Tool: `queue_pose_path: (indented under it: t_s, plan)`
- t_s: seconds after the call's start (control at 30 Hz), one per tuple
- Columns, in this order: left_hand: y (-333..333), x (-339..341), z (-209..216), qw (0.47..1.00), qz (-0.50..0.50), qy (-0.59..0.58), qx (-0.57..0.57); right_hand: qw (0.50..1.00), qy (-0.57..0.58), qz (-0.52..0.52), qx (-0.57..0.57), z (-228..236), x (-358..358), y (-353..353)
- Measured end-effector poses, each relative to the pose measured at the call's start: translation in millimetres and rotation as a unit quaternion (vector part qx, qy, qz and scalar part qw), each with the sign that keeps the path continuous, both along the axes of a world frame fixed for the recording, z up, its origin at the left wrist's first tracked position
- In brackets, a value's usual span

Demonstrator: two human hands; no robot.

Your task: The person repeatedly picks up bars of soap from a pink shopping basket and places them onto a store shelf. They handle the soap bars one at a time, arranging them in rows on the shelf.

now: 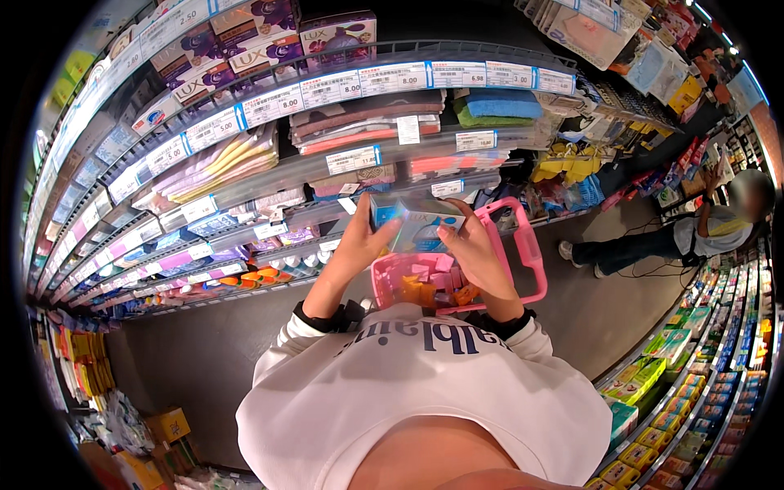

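Note:
A light blue soap box point(423, 232) is held between my two hands, in front of the shelf and above the basket. My left hand point(365, 237) grips its left end, with the thumb across the front. On the right end, my right hand point(477, 255) is closed around it, thumb on the near face. Beneath the box is a pink plastic basket point(532, 255) with its handle up on the right. Pink packs point(431, 269) and orange items point(418, 292) lie inside it; my hands and sleeves hide part of it.
Ahead curves a shelf rack with purple soap boxes point(339, 37) on top and folded towels point(367, 122) below. At the right, a person point(710, 233) stands in the aisle by another stocked shelf point(653, 400). Cartons point(170, 425) lie at the lower left.

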State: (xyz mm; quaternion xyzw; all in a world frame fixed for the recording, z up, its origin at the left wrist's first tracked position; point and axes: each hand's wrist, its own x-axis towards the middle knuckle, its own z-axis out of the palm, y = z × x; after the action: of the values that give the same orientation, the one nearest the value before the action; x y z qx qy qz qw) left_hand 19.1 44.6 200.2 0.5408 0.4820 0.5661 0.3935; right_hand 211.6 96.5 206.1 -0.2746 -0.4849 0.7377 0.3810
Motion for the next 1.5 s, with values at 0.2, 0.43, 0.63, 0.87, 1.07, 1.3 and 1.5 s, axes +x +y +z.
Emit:
queue_pose_path:
  t_s: [0.2,0.43,0.63,0.87,1.07,1.3,1.5]
  plan:
    - [-2,3,9,0.999,-0.028,-0.017,-0.035,0.996,-0.052,-0.005,0.065,-11,6,4]
    - [5,3,10,0.995,-0.021,-0.093,-0.027,0.972,-0.136,0.016,0.19,-3,7,20]
    - [12,-4,28,0.994,-0.002,-0.11,0.023,0.935,-0.209,0.055,0.281,62,10,39]
    - [21,-23,73,0.981,0.114,-0.089,0.127,0.913,-0.016,-0.085,0.399,123,0,80]
    - [2,-39,50,0.984,0.144,-0.085,0.069,0.816,-0.017,-0.18,0.549,155,-23,157]
    - [-33,-56,27,0.986,0.146,-0.069,0.034,0.755,-0.201,-0.172,0.6,161,-59,232]
    - [-58,-75,13,0.976,0.193,-0.098,0.011,0.731,-0.342,-0.032,0.59,165,-77,247]
